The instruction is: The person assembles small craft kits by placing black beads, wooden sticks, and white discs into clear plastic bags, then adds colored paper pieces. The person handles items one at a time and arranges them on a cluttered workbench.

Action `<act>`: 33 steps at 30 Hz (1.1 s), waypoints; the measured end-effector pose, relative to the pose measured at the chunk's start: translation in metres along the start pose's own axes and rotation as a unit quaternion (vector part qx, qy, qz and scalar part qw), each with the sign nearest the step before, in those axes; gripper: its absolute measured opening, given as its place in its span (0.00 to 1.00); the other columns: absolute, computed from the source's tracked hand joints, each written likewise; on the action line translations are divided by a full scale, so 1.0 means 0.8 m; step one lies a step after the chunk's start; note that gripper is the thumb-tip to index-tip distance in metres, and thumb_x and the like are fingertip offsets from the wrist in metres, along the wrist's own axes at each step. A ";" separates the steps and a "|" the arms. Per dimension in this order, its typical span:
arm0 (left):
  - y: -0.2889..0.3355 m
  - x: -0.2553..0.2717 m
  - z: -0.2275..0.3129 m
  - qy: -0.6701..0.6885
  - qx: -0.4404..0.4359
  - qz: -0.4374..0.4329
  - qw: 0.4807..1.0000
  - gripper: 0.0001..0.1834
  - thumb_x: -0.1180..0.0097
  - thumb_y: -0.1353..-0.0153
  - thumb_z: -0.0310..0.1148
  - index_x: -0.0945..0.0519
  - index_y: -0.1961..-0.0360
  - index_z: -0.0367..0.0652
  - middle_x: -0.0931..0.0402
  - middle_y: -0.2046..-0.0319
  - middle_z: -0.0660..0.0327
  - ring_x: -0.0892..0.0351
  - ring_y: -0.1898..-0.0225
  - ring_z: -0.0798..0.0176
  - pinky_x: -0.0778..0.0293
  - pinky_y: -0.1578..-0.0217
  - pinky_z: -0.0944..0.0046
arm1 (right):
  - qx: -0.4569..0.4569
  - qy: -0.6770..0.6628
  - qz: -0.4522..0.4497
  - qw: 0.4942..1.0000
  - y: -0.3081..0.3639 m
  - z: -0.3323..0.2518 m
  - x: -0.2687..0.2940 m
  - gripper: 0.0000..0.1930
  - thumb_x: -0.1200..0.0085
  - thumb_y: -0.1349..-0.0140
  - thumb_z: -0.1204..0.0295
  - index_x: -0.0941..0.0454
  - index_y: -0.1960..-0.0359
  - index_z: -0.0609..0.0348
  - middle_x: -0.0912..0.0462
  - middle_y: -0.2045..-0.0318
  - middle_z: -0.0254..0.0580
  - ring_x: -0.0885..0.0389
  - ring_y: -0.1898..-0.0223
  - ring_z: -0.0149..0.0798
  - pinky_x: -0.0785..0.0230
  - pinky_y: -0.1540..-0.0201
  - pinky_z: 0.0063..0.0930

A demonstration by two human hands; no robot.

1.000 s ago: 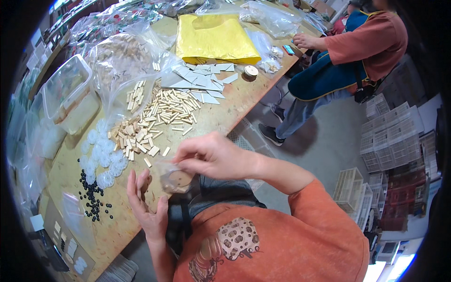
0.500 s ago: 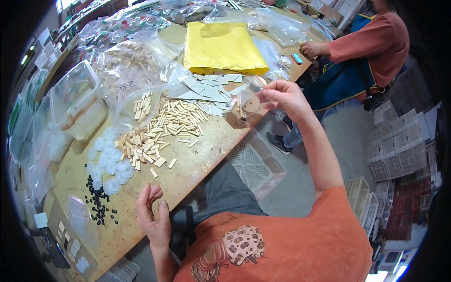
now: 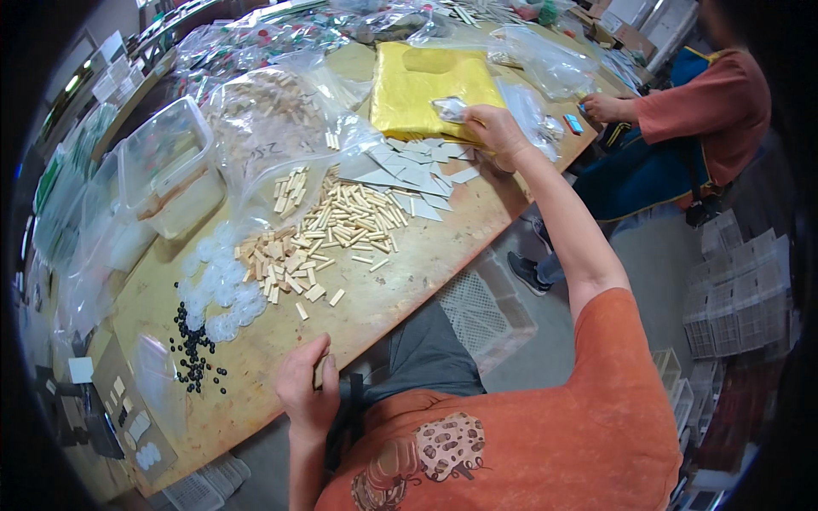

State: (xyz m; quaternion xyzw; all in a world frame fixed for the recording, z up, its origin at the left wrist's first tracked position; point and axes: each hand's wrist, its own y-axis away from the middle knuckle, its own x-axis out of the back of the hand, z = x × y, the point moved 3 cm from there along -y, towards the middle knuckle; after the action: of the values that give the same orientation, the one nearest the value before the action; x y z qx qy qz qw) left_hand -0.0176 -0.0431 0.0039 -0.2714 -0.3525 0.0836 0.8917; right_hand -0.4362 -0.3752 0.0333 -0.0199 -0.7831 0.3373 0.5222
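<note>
Pinches small clear packet (image 3: 448, 108) between thumb and fingers of right hand (image 3: 498, 134). Reaches with extended right arm across the far part of the table (image 3: 392, 294). Holds packet over the middle of yellow bag (image 3: 417, 77); cannot tell from this view about contact between the two. Curls fingers of left hand (image 3: 307, 387) inward, with thumb raised beside them, at near edge of table; cannot tell whether gripping anything.

Find grey-white flat pieces (image 3: 407, 175) just in front of yellow bag. Next, nearer the body, find a pile of wooden dowels (image 3: 362, 217), then small wooden blocks (image 3: 281, 264) touching that pile. To the left of the blocks, find heaped translucent rings (image 3: 223, 289), with black beads (image 3: 194, 349) scattered just beside them. Behind the dowels, find large clear bag (image 3: 264, 111) with wooden pieces inside, and plastic tub (image 3: 187, 203) to its left. At near left corner, find brown board (image 3: 111, 358) bearing small pieces. At right, note co-worker's hand (image 3: 607, 108) near small blue object (image 3: 573, 124)
</note>
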 end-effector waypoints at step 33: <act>0.043 0.064 -0.005 0.085 0.026 0.052 0.995 0.05 0.33 0.42 0.28 0.18 0.71 0.41 0.22 0.75 0.57 0.20 0.71 0.52 0.24 0.68 0.57 | 0.157 -0.169 -0.052 0.972 0.146 -0.373 -0.017 0.14 0.48 0.38 0.87 0.18 0.53 0.63 0.17 0.48 0.50 0.20 0.42 0.51 0.33 0.35 0.43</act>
State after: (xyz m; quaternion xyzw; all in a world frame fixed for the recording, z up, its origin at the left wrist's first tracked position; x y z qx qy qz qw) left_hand 0.0243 0.0018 0.0125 -0.2723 -0.2588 0.1154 0.9195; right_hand -0.2194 -0.1393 0.0258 0.1602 -0.7972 0.4272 0.3953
